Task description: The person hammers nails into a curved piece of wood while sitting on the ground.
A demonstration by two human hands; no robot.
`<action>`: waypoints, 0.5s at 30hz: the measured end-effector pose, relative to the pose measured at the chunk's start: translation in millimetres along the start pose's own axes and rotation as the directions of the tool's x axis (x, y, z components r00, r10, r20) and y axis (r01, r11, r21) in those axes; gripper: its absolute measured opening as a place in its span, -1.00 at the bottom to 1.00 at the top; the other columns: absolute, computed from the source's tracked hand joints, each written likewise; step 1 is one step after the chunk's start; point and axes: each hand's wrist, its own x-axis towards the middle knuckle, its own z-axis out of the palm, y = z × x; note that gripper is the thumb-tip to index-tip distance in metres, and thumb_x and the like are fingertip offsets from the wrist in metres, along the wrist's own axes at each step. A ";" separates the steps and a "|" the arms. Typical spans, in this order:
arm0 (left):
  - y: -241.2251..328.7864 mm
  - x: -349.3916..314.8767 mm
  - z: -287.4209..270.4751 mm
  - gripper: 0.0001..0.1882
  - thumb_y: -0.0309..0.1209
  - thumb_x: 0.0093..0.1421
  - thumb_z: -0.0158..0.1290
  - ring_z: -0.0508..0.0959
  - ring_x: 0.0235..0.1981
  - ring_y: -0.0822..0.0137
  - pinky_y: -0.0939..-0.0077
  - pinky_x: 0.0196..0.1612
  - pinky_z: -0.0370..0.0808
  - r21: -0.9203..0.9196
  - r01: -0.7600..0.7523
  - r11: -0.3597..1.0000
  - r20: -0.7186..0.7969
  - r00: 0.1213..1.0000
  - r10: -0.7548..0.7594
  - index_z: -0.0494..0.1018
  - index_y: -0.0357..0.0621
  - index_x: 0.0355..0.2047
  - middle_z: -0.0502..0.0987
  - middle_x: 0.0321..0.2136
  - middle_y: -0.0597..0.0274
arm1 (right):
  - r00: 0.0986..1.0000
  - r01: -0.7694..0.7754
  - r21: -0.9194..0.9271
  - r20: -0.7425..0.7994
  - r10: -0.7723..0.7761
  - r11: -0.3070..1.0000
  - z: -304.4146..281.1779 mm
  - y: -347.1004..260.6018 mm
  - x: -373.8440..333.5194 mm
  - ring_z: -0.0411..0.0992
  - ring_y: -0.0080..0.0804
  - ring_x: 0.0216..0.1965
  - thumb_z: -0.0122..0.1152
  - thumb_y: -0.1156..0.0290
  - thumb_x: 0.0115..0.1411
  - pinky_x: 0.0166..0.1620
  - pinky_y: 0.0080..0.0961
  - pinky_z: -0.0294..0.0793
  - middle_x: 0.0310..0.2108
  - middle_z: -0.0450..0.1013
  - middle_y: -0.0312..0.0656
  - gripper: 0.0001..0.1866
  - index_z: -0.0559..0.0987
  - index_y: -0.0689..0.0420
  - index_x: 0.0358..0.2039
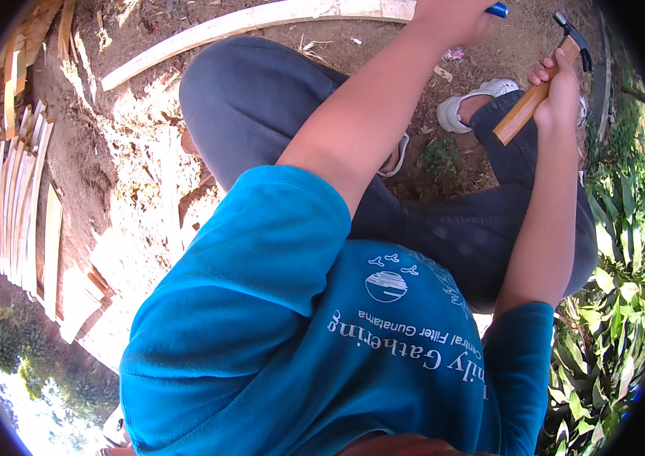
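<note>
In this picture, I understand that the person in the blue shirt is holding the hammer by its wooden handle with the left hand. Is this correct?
Not quite: the hand is wrong. The head view shows the right hand holding the hammer by its wooden handle; the person does wear a blue shirt.

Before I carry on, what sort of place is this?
Outdoors, probably a yard used for woodworking: there's bare dirt ground, stacked wooden strips at the left, and leafy green plants at the right.
</note>
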 end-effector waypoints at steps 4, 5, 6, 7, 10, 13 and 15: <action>-20.2 -32.2 1.6 -0.74 -0.41 0.12 0.14 0.54 -0.05 -0.06 -0.11 -0.04 0.45 0.019 0.095 0.995 0.015 0.995 -0.095 0.46 0.00 -0.15 0.54 -0.19 0.04 | 0.999 -0.006 0.014 0.039 0.006 1.000 5.3 1.9 -4.4 0.24 -0.60 -0.51 0.01 0.36 0.49 -0.46 -0.56 0.33 -0.43 0.34 -0.31 -0.87 0.30 0.11 -0.10; -19.9 -37.3 1.7 -0.74 -0.42 0.13 0.13 0.54 -0.04 -0.07 -0.13 -0.03 0.45 -0.002 0.103 0.995 0.023 0.994 -0.103 0.46 0.00 -0.14 0.54 -0.17 0.03 | 0.999 -0.006 0.013 0.053 0.005 1.000 6.3 2.3 -6.1 0.24 -0.61 -0.51 0.01 0.36 0.49 -0.46 -0.56 0.33 -0.43 0.34 -0.32 -0.86 0.31 0.11 -0.10; -17.1 -40.0 4.0 -0.75 -0.42 0.13 0.12 0.54 -0.03 -0.07 -0.12 -0.02 0.45 0.029 0.101 0.994 0.046 0.994 -0.102 0.46 -0.01 -0.14 0.54 -0.16 0.03 | 0.998 -0.003 0.010 0.059 0.003 1.000 7.6 1.8 -7.4 0.24 -0.61 -0.51 0.02 0.36 0.49 -0.46 -0.56 0.33 -0.43 0.34 -0.32 -0.86 0.31 0.11 -0.10; -13.0 -41.9 7.4 -0.75 -0.42 0.14 0.11 0.54 -0.02 -0.06 -0.11 -0.01 0.45 0.060 0.098 0.993 0.069 0.992 -0.102 0.46 -0.01 -0.14 0.55 -0.14 0.03 | 0.998 -0.001 0.006 0.065 0.000 1.000 9.1 0.6 -8.4 0.24 -0.61 -0.51 0.02 0.36 0.48 -0.46 -0.57 0.33 -0.43 0.34 -0.32 -0.86 0.31 0.11 -0.10; 14.2 -49.7 31.7 -0.80 -0.26 0.20 0.14 0.63 -0.14 0.03 0.04 -0.10 0.56 0.036 0.141 0.989 0.090 0.985 -0.144 0.55 0.12 -0.16 0.62 -0.24 0.16 | 0.997 0.004 0.006 0.080 -0.004 1.000 13.9 -0.4 -10.9 0.24 -0.61 -0.51 0.04 0.36 0.48 -0.46 -0.57 0.33 -0.43 0.34 -0.32 -0.85 0.31 0.11 -0.10; 32.1 -52.7 35.8 -0.82 -0.20 0.25 0.15 0.67 -0.19 0.06 0.11 -0.14 0.61 0.001 0.116 0.993 0.139 0.984 -0.115 0.56 0.16 -0.16 0.63 -0.29 0.22 | 0.996 0.007 0.029 0.085 -0.009 1.000 6.3 -1.6 -10.6 0.24 -0.61 -0.51 0.05 0.36 0.47 -0.46 -0.57 0.34 -0.43 0.34 -0.32 -0.84 0.31 0.11 -0.10; 30.8 -52.1 29.1 -0.81 -0.20 0.25 0.15 0.67 -0.19 0.06 0.10 -0.14 0.61 0.060 0.054 0.997 0.129 0.990 -0.062 0.54 0.14 -0.16 0.62 -0.29 0.22 | 0.996 0.007 0.052 0.087 -0.011 0.999 1.6 -1.5 -8.4 0.25 -0.61 -0.51 0.06 0.36 0.47 -0.46 -0.57 0.34 -0.43 0.34 -0.32 -0.84 0.31 0.11 -0.10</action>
